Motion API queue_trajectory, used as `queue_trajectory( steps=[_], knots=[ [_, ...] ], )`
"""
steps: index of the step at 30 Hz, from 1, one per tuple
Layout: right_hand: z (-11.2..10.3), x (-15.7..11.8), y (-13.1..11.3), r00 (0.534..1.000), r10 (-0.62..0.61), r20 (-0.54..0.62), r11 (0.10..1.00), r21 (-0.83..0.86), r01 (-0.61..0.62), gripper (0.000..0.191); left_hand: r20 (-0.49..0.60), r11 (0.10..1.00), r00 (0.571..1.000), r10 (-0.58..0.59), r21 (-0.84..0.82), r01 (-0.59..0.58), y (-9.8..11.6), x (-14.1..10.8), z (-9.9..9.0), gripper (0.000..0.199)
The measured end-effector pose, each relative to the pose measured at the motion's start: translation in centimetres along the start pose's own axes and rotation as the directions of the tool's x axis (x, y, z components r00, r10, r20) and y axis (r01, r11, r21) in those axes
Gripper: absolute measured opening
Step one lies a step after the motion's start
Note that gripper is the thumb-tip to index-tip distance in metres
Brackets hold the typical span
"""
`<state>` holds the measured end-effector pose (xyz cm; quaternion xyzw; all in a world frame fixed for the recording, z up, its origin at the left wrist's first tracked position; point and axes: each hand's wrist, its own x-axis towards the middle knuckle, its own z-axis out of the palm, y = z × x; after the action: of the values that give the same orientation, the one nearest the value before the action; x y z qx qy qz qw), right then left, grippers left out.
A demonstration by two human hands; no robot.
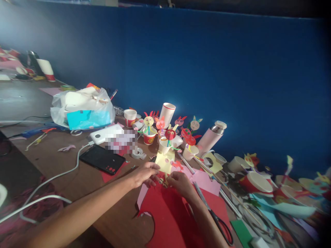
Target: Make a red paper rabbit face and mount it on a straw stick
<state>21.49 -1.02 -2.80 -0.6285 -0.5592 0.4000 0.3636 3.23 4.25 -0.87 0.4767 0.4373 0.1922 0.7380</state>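
My left hand (146,174) hovers over the near edge of the paper, its fingers apart and no held thing visible between them. Opposite it, my right hand (182,185) is closed in a pinch on a small yellow paper cutout (164,182) with dark marks. The cutout is too small to make out fully. Beneath both hands lies a large red paper sheet (168,213) with a curved cut at its left. Just beyond the fingertips is a yellow paper scrap (162,162) with rounded cutouts. Scissors (210,210) with black handles rest right of my right forearm.
Behind stand paper cups with paper faces (165,144), a stack of white cups (168,113) and a pink thermos (212,137). At left are a black phone (102,159), a white power bank (107,133) with cable, a tape roll (137,153) and a plastic bag (58,112).
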Motion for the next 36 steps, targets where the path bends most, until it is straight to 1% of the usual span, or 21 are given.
queue_trajectory(
  steps=[5,7,9,11,14,16,17,20,24,27,31,34,36],
  knots=[
    [0.2,0.0,0.2,1.000,-0.009,0.007,1.000,-0.009,0.009,0.015,-0.051,0.990,0.998,0.044,0.134,-0.037,-0.3,0.0,0.0,0.028],
    [0.1,-0.1,0.0,1.000,-0.005,0.015,1.000,0.004,0.005,0.016,-0.071,0.976,0.996,0.063,0.211,-0.046,-0.5,0.0,0.0,0.030],
    [0.1,-0.2,-0.3,1.000,0.003,0.030,1.000,0.025,-0.004,0.017,-0.064,0.950,0.995,0.078,0.309,-0.054,-0.7,-0.1,0.0,0.033],
    [0.1,-0.2,-0.6,0.999,0.012,0.047,0.998,0.054,-0.014,0.016,-0.036,0.899,0.992,0.117,0.428,-0.090,-0.9,-0.3,0.0,0.033],
    [0.2,-0.3,-1.0,0.997,0.025,0.066,0.994,0.107,-0.032,0.015,0.012,0.749,0.966,0.257,0.629,-0.207,-1.0,-0.6,0.0,0.021],
    [0.2,-0.3,-1.1,0.996,0.039,0.075,0.988,0.148,-0.050,0.015,0.031,0.665,0.943,0.332,0.701,-0.257,-1.0,-0.8,0.1,0.014],
    [0.2,-0.3,-1.2,0.996,0.047,0.075,0.984,0.170,-0.059,0.016,0.032,0.646,0.935,0.353,0.715,-0.268,-0.9,-0.9,0.1,0.012],
    [-0.5,-0.4,-1.6,0.997,0.065,0.052,0.966,0.249,-0.076,0.017,0.037,0.658,0.926,0.375,0.693,-0.294,-0.4,-1.0,0.2,0.014],
    [-2.1,-0.9,-2.9,0.998,0.048,-0.031,0.938,0.346,-0.034,0.022,0.046,0.745,0.925,0.377,0.578,-0.332,1.1,-1.3,0.3,0.018],
    [-3.0,-1.4,-4.2,0.993,0.034,-0.113,0.916,0.402,0.014,0.024,0.112,0.798,0.925,0.364,0.475,-0.371,2.6,-1.7,1.0,0.018],
    [-3.3,-1.7,-5.6,0.982,0.026,-0.185,0.893,0.445,0.060,0.022,0.212,0.831,0.905,0.369,0.361,-0.424,4.3,-2.6,2.4,0.020],
    [-3.2,-1.8,-6.2,0.982,0.001,-0.191,0.888,0.451,0.087,0.021,0.240,0.837,0.895,0.377,0.325,-0.440,5.0,-3.0,3.1,0.019],
    [-3.1,-1.9,-6.4,0.983,0.013,-0.182,0.879,0.470,0.076,0.020,0.237,0.837,0.892,0.386,0.316,-0.446,5.3,-2.9,3.3,0.018]
  ],
)
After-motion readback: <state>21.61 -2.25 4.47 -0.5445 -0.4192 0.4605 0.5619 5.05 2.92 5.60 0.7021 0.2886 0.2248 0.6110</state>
